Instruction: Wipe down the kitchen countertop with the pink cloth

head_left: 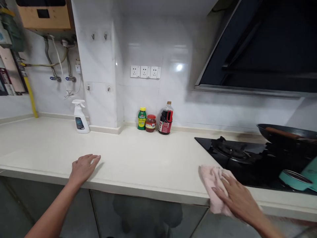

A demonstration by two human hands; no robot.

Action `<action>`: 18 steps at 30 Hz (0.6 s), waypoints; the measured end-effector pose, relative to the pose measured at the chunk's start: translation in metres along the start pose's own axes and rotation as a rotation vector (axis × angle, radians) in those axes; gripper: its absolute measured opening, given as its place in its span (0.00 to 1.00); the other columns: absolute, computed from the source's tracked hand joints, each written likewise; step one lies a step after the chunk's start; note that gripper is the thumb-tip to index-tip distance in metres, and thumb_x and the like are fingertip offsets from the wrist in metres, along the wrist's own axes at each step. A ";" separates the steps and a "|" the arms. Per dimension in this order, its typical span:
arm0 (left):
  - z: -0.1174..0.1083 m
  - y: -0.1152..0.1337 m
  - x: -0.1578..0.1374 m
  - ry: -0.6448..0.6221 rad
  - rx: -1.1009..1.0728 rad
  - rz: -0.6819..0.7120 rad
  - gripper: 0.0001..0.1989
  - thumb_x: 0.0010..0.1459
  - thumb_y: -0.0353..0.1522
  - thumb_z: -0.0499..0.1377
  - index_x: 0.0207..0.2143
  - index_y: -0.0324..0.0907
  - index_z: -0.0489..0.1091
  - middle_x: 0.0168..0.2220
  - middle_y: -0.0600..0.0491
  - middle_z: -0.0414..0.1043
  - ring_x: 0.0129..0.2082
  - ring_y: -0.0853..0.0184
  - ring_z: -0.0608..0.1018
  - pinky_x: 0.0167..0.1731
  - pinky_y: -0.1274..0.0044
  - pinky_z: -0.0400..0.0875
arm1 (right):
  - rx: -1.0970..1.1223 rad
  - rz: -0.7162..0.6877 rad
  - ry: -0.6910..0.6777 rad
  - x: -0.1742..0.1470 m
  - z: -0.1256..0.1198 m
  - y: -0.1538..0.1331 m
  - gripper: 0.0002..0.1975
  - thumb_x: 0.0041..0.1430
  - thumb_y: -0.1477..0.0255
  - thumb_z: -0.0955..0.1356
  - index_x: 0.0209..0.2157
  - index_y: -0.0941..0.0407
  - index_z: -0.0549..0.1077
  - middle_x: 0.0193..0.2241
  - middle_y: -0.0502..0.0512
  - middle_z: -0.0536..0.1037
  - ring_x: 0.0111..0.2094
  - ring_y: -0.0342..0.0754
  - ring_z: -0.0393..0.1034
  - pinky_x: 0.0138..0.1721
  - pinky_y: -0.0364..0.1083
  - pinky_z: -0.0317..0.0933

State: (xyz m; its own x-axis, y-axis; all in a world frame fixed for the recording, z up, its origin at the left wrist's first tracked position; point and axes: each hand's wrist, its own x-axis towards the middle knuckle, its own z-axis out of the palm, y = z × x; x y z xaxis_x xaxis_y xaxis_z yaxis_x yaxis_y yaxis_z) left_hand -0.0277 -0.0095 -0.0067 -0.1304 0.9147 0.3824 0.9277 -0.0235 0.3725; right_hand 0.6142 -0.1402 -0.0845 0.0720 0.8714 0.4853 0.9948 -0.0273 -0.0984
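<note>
A pale pink cloth (214, 185) lies over the counter's front edge, close to the stove's left corner, and part of it hangs down. Pressed on it is my right hand (235, 195), the thumb on the near side and the fingers partly sunk in its folds. My left hand (84, 168) is at the front of the cream counter (138, 158), holding nothing, with the thumb a little apart from the loosely bent fingers. Whether that hand touches the surface or hovers just over it, I cannot tell.
A white spray bottle (81, 117) stands at the back left. Against the wall are a green bottle (142, 119), a red-lidded jar (150, 124) and a dark sauce bottle (165, 119). The black gas stove (232, 155) carries a wok (287, 132) and a teal pan (294, 180).
</note>
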 end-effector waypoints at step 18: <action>-0.008 0.004 0.015 -0.163 0.186 -0.040 0.31 0.63 0.51 0.42 0.55 0.45 0.70 0.62 0.48 0.67 0.64 0.52 0.65 0.60 0.56 0.55 | 0.120 -0.509 0.403 0.031 0.045 -0.417 0.14 0.69 0.64 0.61 0.52 0.51 0.69 0.57 0.54 0.72 0.56 0.60 0.65 0.48 0.60 0.65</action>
State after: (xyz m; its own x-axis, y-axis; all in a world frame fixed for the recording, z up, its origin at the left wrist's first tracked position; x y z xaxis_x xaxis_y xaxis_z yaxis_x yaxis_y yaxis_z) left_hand -0.0286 0.0007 0.0069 -0.1246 0.9667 0.2234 0.9734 0.0754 0.2165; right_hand 0.1980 -0.0798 -0.0680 -0.3605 0.5091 0.7816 0.8985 0.4146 0.1444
